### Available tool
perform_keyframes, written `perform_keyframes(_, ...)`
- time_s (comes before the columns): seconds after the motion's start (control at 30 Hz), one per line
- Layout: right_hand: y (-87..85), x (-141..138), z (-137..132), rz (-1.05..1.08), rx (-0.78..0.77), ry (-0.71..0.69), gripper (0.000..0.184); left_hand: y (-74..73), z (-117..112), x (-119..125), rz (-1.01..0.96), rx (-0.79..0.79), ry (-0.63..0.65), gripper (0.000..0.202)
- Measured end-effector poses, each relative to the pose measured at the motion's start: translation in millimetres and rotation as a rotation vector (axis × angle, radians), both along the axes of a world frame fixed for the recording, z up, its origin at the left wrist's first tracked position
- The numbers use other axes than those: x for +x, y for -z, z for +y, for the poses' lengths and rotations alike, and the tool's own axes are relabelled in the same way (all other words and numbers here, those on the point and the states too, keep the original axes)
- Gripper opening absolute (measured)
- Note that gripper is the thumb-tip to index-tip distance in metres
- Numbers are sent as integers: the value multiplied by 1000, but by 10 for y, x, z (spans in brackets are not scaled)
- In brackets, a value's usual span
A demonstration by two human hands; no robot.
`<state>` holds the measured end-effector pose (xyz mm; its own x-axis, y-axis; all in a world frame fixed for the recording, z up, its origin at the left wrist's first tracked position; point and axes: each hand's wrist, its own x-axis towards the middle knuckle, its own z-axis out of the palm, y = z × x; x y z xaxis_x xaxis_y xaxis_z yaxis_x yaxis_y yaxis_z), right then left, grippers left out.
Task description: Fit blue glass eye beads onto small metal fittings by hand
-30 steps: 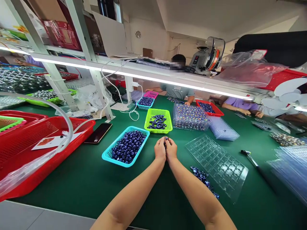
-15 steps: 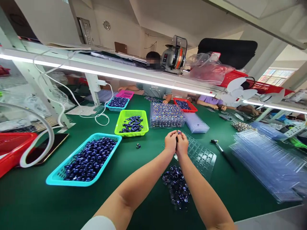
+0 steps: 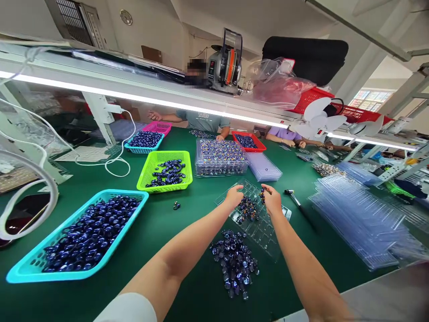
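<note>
My left hand (image 3: 234,196) is over a clear compartment tray (image 3: 264,239), fingers loosely bent and thumb apart, holding nothing that I can see. Across from it, my right hand (image 3: 273,200) has a few dark shiny beads at its fingers and thumb. Between the hands, a heap of small dark beads (image 3: 248,209) with orange glints lies on the tray. Nearer to me, a pile of larger faceted blue-violet stones (image 3: 234,261) spreads over the green table, in front of the tray's near edge.
At left stand a turquoise basket (image 3: 115,239) of dark blue rings and a green basket (image 3: 188,172). Behind are filled stacked trays (image 3: 221,156). A hammer (image 3: 300,205) and empty clear trays (image 3: 355,219) lie right. Co-workers sit across under a lit shelf (image 3: 140,96).
My hands have parted from being cupped together, and a heap of small beads now lies on the tray between them. The view has shifted to the right.
</note>
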<state>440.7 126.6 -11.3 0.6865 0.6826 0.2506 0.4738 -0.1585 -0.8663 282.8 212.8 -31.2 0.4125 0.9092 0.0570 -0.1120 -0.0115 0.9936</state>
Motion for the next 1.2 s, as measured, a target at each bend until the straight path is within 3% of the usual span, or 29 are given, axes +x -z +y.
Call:
perform_keyframes(0.13, 13, 74, 107, -7, -38, -11, 30, 40, -26, -178, 247, 203, 76, 24)
perform_keyframes(0.3, -70, 191, 121, -71, -115, -5, 30, 81, -111, -241, 430, 469, 195, 40)
perform_keyframes(0.5, -68, 201, -276, -145, -325, -68, 27, 163, -127, -142, 589, 652, 313, 43)
perform_keyframes(0.63, -18, 137, -575, -198, -460, -219, 19, 223, -59, -65, 683, 683, 329, 24)
perform_keyframes(0.73, 8, 104, -676, -276, -528, -258, 19, 253, 5, -8, 741, 673, 312, 26)
perform_keyframes(0.97, 196, -6, -379, -436, -615, -258, 35, 237, 136, -27, 810, 663, 183, 30)
perform_keyframes(1.2, 220, 166, 16, -487, -658, -237, 30, 44, 198, -444, 774, 715, 140, 21)
